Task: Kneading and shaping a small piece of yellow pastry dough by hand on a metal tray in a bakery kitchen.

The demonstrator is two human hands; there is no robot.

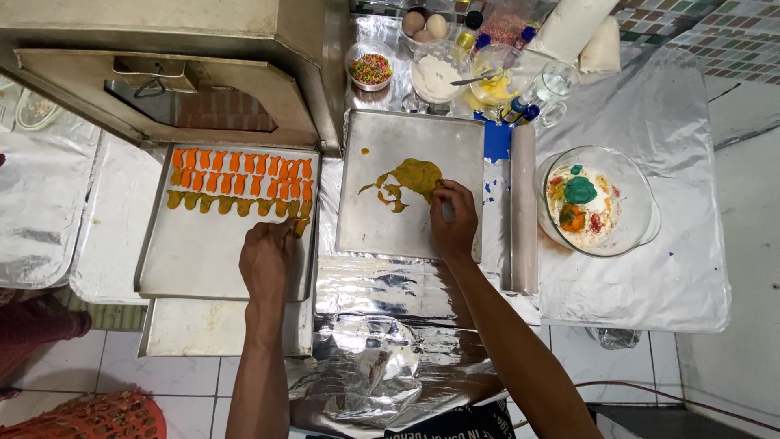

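1. On the left tray [195,268], the left hand [266,258] is down by the right end of the bottom row, fingertips pinched on a small mustard-coloured dough piece [300,226] right at the tray's edge.
2. That tray already has rows on it: two rows of orange cutouts [240,172] up top, and one row of mustard cutouts [227,204] just under them. The lower half of the tray is bare metal.
3. Over on the middle tray [382,232], the right hand [455,221] has its fingers curled and pinching the right edge of a ragged mustard dough sheet [416,176], which lies flat near the tray's upper middle with scrappy strips trailing off to its left.
4. A rolling pin [523,207] lies upright in the frame just right of the middle tray, between it and a glass bowl [642,213].
5. The bowl holds lumps of coloured dough, green [580,190] on top, orange and red bits under it.
6. Up at the back of the counter [691,276], which is covered in foil: a small bowl of sprinkles [370,68], a bowl of white powder [436,78], a few eggs [425,25], and a glass bowl with yellow stuff and a spoon in it [492,84].
7. An open metal oven [162,73] sits right behind the left tray.
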